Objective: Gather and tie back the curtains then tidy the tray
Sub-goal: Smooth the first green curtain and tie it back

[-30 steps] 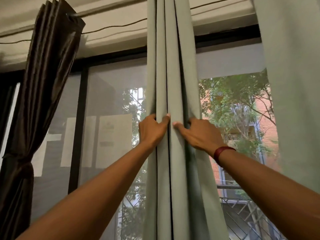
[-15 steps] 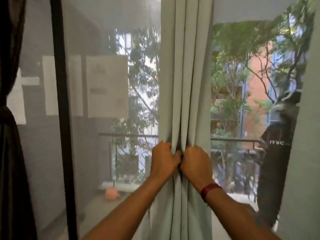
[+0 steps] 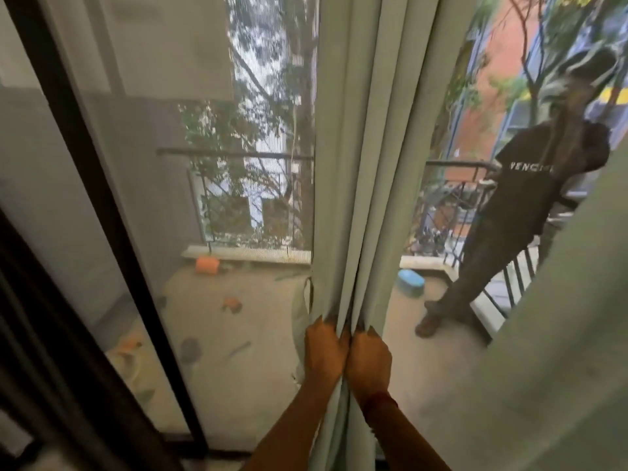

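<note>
Two hands on one curtain, side by side, knuckles touching. Left hand (image 3: pixel 324 351): fingers (image 3: pixel 321 334) curled and packed tight together, gripping the left-side folds of the pale green curtain (image 3: pixel 356 164). Right hand (image 3: pixel 368 360): same grip on the right-side folds. The fingertips of both hands go behind the cloth, so can't see them.

The curtain is bunched into a narrow column of vertical pleats. It runs from the top edge of the view straight down into the fingers, carries on below them between the two forearms, and is squeezed narrowest at the grip. Red wristband (image 3: pixel 379 399) just below the right hand.

Just above and left of the left-hand fingers, a thin loop of cloth (image 3: pixel 307 294) hangs at the curtain's edge.

Far left of the fingers: black door frame (image 3: pixel 85 164), and a dark curtain (image 3: pixel 20 334) at the view's edge. Far right of them: second pale green panel (image 3: pixel 560 334), blurred.

Beyond the fingers, through the glass: balcony floor and railing (image 3: pixel 238 153), an orange thing (image 3: pixel 207 265) up-left, a blue tub (image 3: pixel 411 282) up-right, and a person (image 3: pixel 530 205) in dark clothes standing well right by the railing.
</note>
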